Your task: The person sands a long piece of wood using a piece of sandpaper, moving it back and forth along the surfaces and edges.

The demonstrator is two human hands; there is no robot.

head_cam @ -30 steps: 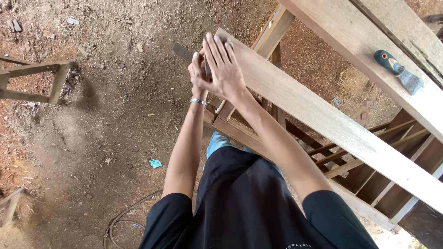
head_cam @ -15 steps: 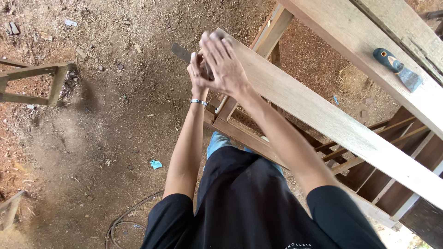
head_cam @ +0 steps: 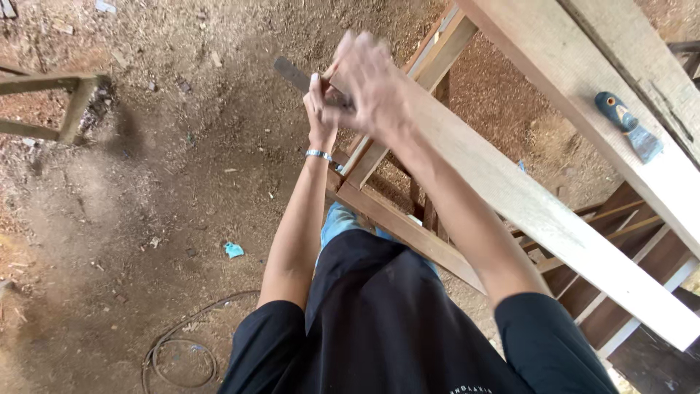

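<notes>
A long pale wooden plank (head_cam: pixel 554 219) runs diagonally across a wooden frame in front of me. My left hand (head_cam: pixel 321 109) grips a dark flat tool (head_cam: pixel 292 73) at the plank's far end; its tip sticks out past the hand to the upper left. My right hand (head_cam: pixel 372 80) is blurred and sits over the plank's end, right beside the left hand. Whether its fingers close on anything is hidden by the blur. A silver bracelet circles my left wrist.
A second wide plank (head_cam: pixel 576 66) lies at upper right with a blue-handled brush (head_cam: pixel 627 128) on it. Wooden frame rails (head_cam: pixel 394 219) cross under the planks. A small wooden stand (head_cam: pixel 65 102) is at left on the sawdust floor. A cable coil (head_cam: pixel 182 350) lies near my feet.
My right hand has slid from flat on the plank's end to a blurred, curled pose closer to the left hand. The left hand has stayed on the tool.
</notes>
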